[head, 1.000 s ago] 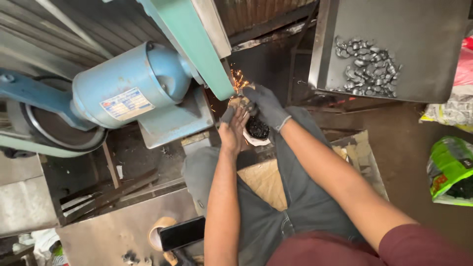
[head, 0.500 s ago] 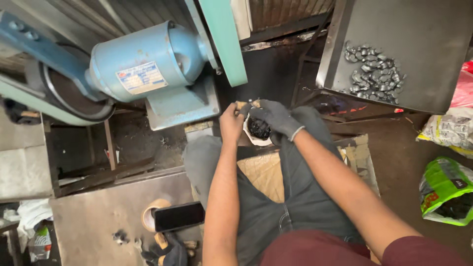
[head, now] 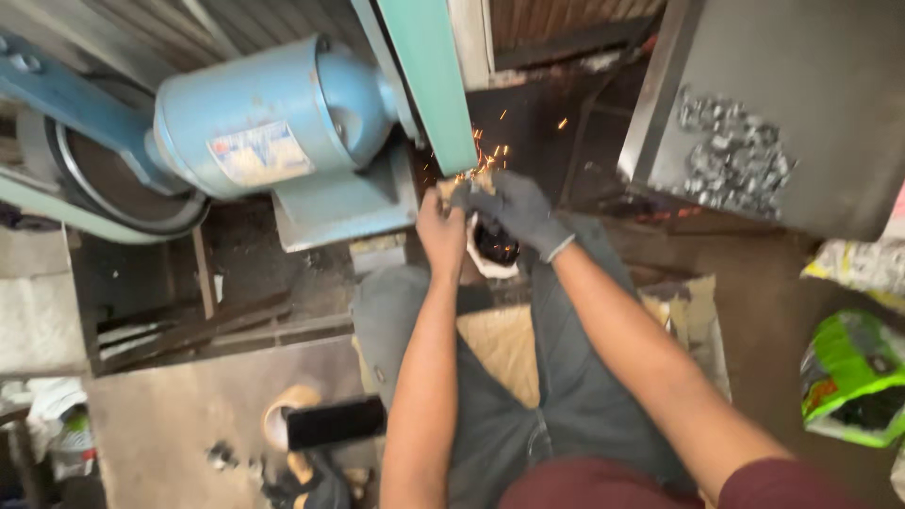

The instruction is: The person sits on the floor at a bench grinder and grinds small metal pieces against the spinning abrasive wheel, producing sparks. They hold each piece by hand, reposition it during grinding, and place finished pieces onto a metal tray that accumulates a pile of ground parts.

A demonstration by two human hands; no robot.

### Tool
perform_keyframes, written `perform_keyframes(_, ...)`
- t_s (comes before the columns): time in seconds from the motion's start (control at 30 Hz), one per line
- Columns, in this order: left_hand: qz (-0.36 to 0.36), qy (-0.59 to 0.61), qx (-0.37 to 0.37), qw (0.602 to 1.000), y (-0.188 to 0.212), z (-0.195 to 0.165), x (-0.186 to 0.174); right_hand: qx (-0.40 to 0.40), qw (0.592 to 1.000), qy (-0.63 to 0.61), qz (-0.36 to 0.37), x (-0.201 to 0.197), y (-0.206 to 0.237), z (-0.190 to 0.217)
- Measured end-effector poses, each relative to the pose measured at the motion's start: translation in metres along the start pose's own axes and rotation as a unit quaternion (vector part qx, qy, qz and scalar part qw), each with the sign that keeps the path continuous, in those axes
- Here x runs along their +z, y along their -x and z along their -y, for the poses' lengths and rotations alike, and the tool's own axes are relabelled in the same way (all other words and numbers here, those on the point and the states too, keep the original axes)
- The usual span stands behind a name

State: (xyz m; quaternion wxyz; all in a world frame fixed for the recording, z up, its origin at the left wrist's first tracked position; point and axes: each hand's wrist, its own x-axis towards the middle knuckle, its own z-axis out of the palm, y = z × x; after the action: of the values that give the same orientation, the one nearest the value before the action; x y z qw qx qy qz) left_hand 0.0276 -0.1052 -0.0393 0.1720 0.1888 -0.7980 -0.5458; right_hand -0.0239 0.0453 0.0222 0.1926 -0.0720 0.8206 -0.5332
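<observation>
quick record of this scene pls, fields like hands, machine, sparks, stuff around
left hand: bare left hand, pressed close beside the right at the belt
right hand: right hand in a dark glove, fingers curled; whatever it holds is hidden
machine: blue motor beside a green belt guard
sparks: orange sparks just above the hands
container: small white cup with dark contents, below the hands
right side: grey tray holding a pile of small metal parts
lower left: black phone
</observation>
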Motion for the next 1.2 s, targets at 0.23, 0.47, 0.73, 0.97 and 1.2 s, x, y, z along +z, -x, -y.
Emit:
perform_keyframes(0.23,0.113,0.161,-0.102,0.975,0.011,0.001,-0.011,-0.28,0.948,0.061,-0.139,-0.007,0.032,-0.012)
perform_keyframes(0.47,0.155,0.266,-0.141,0.941,0.014,0.008,0.01,0.03,0.953,-0.291,-0.082,-0.008,0.009,-0.021)
perform_keyframes(0.73,0.224,0.648,-0.135,0.715,0.024,0.014,0.014,0.018,0.908,-0.411,-0.074,0.0,-0.031,-0.03)
perform_keyframes(0.97,0.217,0.23,-0.29,0.903,0.01,-0.006,-0.023,-0.204,0.97,-0.073,-0.111,-0.046,0.007,-0.054)
perform_keyframes(1.2,0.337,-0.096,-0.061,0.935,0.036,-0.032,-0.001,0.008,0.832,0.348,-0.432,-0.173,0.051,-0.1)
